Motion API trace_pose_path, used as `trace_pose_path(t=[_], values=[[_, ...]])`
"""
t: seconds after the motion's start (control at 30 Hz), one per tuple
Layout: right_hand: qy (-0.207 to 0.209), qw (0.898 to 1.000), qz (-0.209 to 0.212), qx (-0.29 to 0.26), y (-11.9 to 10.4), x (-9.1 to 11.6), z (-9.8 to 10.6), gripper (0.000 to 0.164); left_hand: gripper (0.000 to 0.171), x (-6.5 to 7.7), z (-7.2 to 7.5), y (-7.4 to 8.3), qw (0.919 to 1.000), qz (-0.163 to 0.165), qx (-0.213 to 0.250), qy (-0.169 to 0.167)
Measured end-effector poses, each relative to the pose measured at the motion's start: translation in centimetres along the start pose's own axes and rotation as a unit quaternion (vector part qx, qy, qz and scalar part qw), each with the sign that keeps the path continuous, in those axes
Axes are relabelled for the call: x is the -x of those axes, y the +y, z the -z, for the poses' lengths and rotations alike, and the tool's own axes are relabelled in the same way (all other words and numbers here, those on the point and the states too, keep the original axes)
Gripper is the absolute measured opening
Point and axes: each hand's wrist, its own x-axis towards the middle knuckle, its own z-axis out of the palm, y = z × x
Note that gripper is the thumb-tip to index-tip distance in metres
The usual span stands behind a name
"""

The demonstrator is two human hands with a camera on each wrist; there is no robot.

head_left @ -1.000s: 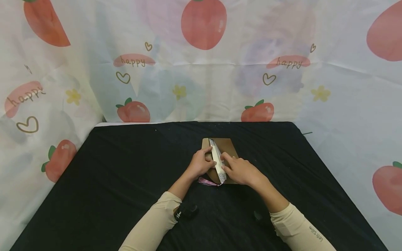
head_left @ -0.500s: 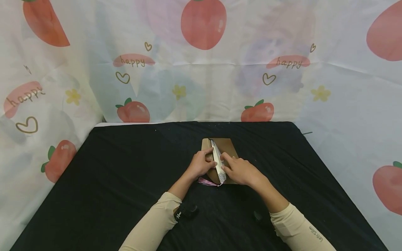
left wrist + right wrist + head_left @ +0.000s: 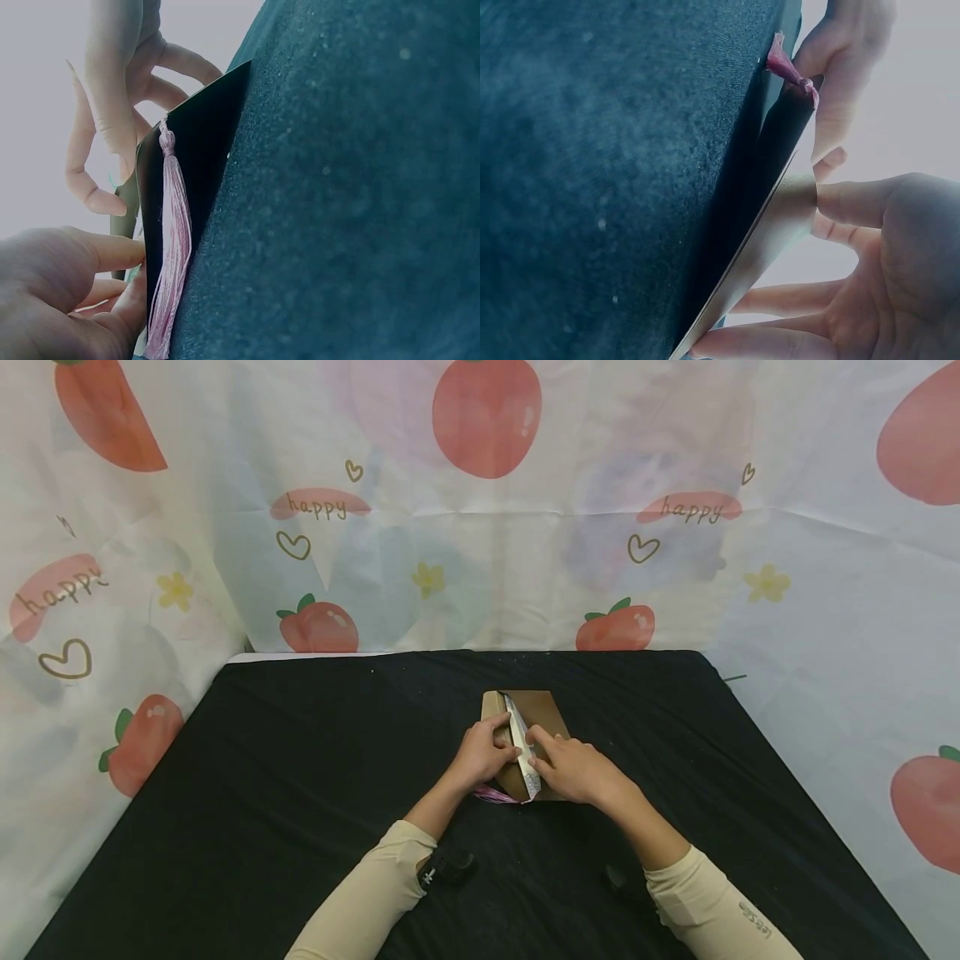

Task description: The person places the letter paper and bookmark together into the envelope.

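Observation:
A small brown-covered book lies on the black cloth, with a cream block of pages standing up between its spread covers. From its near end a pink tassel hangs out. My left hand is at the left side of the pages, its thumb and forefinger pinching at their edge. On the opposite side my right hand bends its forefinger and thumb against the pages. In the right wrist view, the other fingers of that hand lie along the brown panel. The exact finger contacts are partly hidden.
Black cloth covers the table around the book. A patterned curtain with red fruit prints hangs behind and at both sides. Dark wrist cameras sit below the wrists, close to the cloth.
The left thumb has slid slightly right over the pages, and the cream strip looks narrower. My right hand and the book have hardly moved.

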Motion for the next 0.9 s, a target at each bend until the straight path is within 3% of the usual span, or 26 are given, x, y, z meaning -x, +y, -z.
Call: trace_pose_path(t=[0.5,0.9], values=[[0.010,0.999,-0.018,0.026,-0.1,-0.1,-0.5,0.029,0.056,-0.2,0.7,0.4,0.9998,0.005,0.020,0.000],[0.000,0.997,-0.047,0.059,-0.4,-0.2,-0.7,0.031,0.051,-0.4,3.7,0.6,0.9993,0.010,0.031,0.017]])
